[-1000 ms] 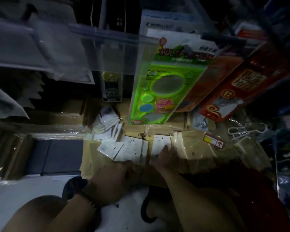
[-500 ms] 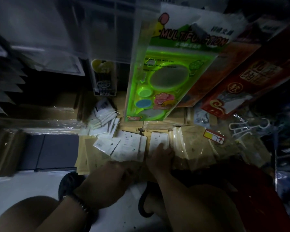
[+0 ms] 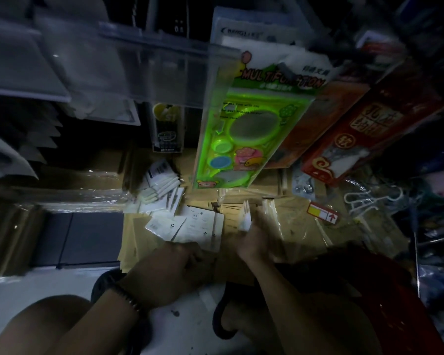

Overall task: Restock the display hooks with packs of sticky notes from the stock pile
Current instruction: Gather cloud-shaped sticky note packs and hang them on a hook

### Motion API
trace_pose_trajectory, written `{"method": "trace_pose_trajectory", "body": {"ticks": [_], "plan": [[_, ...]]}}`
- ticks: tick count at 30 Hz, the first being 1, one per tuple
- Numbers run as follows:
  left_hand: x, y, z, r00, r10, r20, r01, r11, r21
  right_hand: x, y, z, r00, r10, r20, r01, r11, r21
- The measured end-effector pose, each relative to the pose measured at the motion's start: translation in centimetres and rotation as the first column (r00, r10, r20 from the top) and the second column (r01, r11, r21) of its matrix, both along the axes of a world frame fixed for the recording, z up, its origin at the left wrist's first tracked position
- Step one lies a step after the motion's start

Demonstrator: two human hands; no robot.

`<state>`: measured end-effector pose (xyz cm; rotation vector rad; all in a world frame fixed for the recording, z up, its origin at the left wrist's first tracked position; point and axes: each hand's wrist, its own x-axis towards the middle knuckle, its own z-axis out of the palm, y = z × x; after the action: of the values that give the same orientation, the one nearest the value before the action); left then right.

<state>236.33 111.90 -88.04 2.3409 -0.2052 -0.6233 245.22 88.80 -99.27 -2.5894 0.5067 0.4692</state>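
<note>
A stock pile of white sticky-note packs [image 3: 190,225] lies low down on brown card stock, dimly lit. More white packs [image 3: 162,184] are heaped behind it to the left. My right hand [image 3: 254,239] grips a small bunch of white packs [image 3: 245,219], held upright on edge. My left hand [image 3: 174,267] sits at the near edge of the flat packs, fingers curled over their lower edge. Whether it actually holds one is hard to tell in the dark.
A green "Multifunction" toy pack [image 3: 241,134] hangs just above the pile, with red and orange packets [image 3: 364,134] beside it to the right. Clear plastic folders [image 3: 100,73] hang at upper left. Dark notebooks [image 3: 80,239] lie left; white hangers [image 3: 369,198] right.
My right hand has lifted a bunch of white packs off the pile and turned them on edge. The left hand stays at the pile's near edge. The view tilted slightly.
</note>
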Motion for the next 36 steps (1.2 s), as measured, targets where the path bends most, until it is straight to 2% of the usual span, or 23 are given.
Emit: {"method": "trace_pose_trajectory", "body": {"ticks": [2,5,10,12,14,16,18,21,23,27,32,36], "plan": [[0.0,0.3,0.0,1.000,0.014,-0.009,-0.014,1.000,0.020,-0.3,0.2,1.8,0.996,-0.079,-0.046,0.087,0.972,0.216],[-0.2,0.6,0.4,0.999,0.028,-0.033,-0.026,0.998,0.059,-2.3,0.5,5.4,0.987,-0.123,-0.104,0.159,0.830,0.534],[-1.6,-0.5,1.6,0.973,0.165,-0.158,-0.149,0.983,0.112,-8.2,0.6,10.2,0.984,-0.179,-0.019,0.136,0.670,0.730],[-2.5,-1.0,2.3,0.915,0.277,-0.295,-0.302,0.952,-0.045,-10.3,0.9,11.5,0.973,-0.229,-0.005,0.138,0.566,0.813],[-3.8,-1.8,3.9,0.865,0.355,-0.354,-0.450,0.861,-0.237,-11.7,1.0,12.5,0.964,-0.260,-0.058,0.170,0.437,0.883],[-5.1,-2.1,4.4,0.820,0.401,-0.409,-0.551,0.747,-0.373,-12.8,1.5,14.3,0.967,-0.247,-0.059,0.148,0.361,0.921],[-6.5,-2.8,6.6,0.792,0.368,-0.487,-0.603,0.594,-0.532,-13.9,2.2,16.4,0.973,-0.228,-0.019,0.103,0.364,0.926],[-8.2,-3.2,9.6,0.756,0.345,-0.556,-0.652,0.327,-0.684,-15.0,2.6,20.1,0.977,-0.170,0.132,-0.040,0.456,0.889],[-9.0,-3.3,11.3,0.769,0.384,-0.511,-0.621,0.262,-0.738,-15.1,2.8,22.3,0.961,-0.145,0.234,-0.126,0.521,0.844],[-9.2,-2.8,16.3,0.795,0.479,-0.373,-0.541,0.280,-0.793,-14.8,2.9,27.0,0.895,-0.185,0.405,-0.243,0.560,0.792],[-8.7,-1.3,22.5,0.838,0.490,-0.239,-0.432,0.329,-0.840,-14.5,2.5,33.4,0.829,-0.261,0.495,-0.305,0.532,0.790],[-8.2,-1.4,27.8,0.852,0.502,-0.149,-0.364,0.365,-0.857,-14.0,2.1,38.7,0.790,-0.210,0.576,-0.395,0.545,0.740]]}}
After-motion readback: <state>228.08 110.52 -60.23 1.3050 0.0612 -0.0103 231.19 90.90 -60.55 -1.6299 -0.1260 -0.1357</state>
